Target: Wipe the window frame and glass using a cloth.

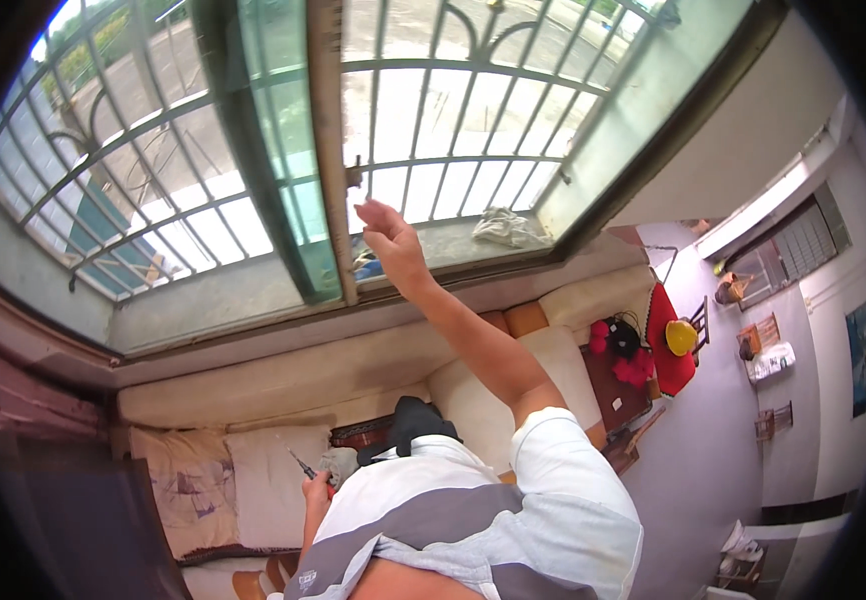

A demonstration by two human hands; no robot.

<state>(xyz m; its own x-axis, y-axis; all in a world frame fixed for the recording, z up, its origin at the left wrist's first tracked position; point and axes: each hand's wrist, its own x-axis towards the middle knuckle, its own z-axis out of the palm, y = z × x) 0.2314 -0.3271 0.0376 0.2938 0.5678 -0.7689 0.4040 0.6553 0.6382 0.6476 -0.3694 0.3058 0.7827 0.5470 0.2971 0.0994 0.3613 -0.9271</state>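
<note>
My right hand (pixel 393 242) is raised at the window, beside the upright edge of the sliding sash (pixel 330 150). Its fingers and thumb are apart, with nothing visible between them. Just above the fingertips, a small dark latch (pixel 355 173) sticks out from that upright. Low at my left side, my left hand (pixel 317 490) is closed round a screwdriver (pixel 305 466) with a thin metal shaft pointing up and away. A grey cloth (pixel 339 464) lies close to this hand; whether they touch I cannot tell.
Metal bars (pixel 463 115) stand outside the glass, and a crumpled pale cloth (pixel 506 228) lies on the sill. Below runs a cushioned sofa (pixel 278 480). To the right are a red-covered table (pixel 661 310) with a yellow helmet (pixel 680 338), and wooden stools (pixel 775 420) farther off.
</note>
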